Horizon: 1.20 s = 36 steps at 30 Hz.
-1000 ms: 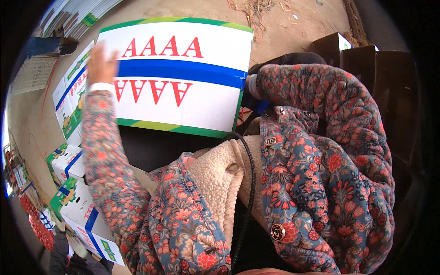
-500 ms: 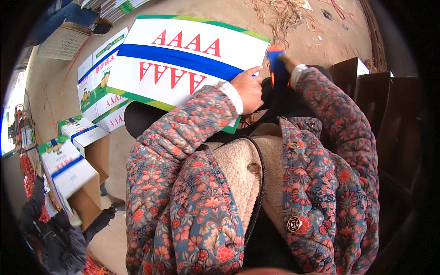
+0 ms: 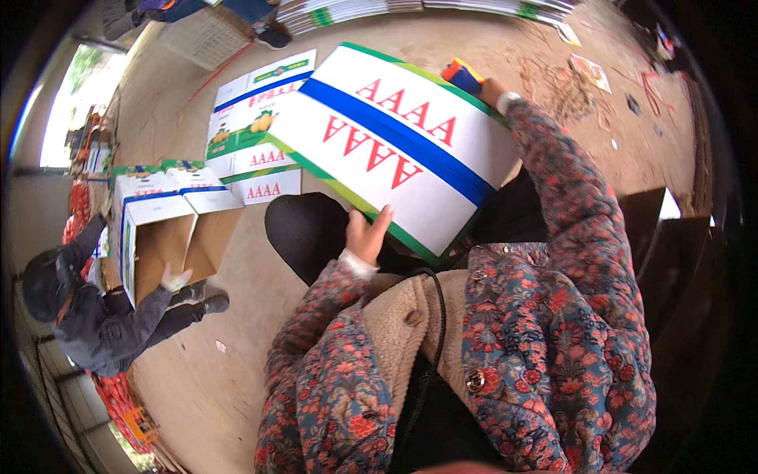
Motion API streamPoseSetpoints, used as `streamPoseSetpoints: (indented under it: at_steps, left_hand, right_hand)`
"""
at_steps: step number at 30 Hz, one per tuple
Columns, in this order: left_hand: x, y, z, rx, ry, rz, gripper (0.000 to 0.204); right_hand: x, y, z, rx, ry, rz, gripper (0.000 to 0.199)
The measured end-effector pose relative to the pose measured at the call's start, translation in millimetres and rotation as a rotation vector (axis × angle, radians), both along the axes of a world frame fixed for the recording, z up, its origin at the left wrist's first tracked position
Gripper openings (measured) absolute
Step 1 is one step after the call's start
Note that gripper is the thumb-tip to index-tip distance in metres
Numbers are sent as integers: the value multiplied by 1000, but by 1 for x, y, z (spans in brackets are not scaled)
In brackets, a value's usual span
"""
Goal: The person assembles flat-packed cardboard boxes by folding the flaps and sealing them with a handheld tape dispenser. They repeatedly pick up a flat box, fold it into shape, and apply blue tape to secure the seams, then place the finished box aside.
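Carton (image 3: 387,136) (blue-taped), littered tan floor (image 3: 229,371), cardboard stacks (image 3: 347,12) beyond

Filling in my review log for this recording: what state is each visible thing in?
Near box: blue tape across its printed face
Tape dispenser: held in the right hand
Left hand: at the box's near edge, grip unclear
Co-worker's two boxes: open ends showing
Cardboard stack: flat
Brown strands: scattered
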State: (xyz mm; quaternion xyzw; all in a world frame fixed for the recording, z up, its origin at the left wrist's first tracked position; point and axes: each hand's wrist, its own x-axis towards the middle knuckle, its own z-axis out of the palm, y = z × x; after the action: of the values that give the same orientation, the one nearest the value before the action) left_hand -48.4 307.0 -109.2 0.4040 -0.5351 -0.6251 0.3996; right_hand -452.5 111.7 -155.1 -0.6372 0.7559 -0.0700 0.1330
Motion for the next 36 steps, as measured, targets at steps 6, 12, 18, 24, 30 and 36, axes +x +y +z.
streamPoseSetpoints:
  at_steps: [6, 12, 18, 24, 30, 36]
  left_hand:
    - [14, -115, 0, -259, -388, -7, 74]
    - [48, -304, 7, -394, -1103, -13, 78]
    - [19, -273, 16, -965, -1109, 134, 40]
    - [-46, -132, 84, -197, -144, -502, 39]
    - [-55, -98, 97, -129, 7, -402, 25]
    - [-15, -165, 110, -259, -487, 9, 35]
  right_hand:
    - [22, 113, 6, -227, -774, -340, 40]
    - [155, 239, 1, 204, -1339, -363, 36]
    - [103, 240, 60, 23, -1429, 54, 42]
    - [92, 212, 116, 194, -1307, 277, 56]
    - [101, 190, 127, 275, -1321, 424, 53]
    - [108, 173, 145, 396, -1265, 329, 55]
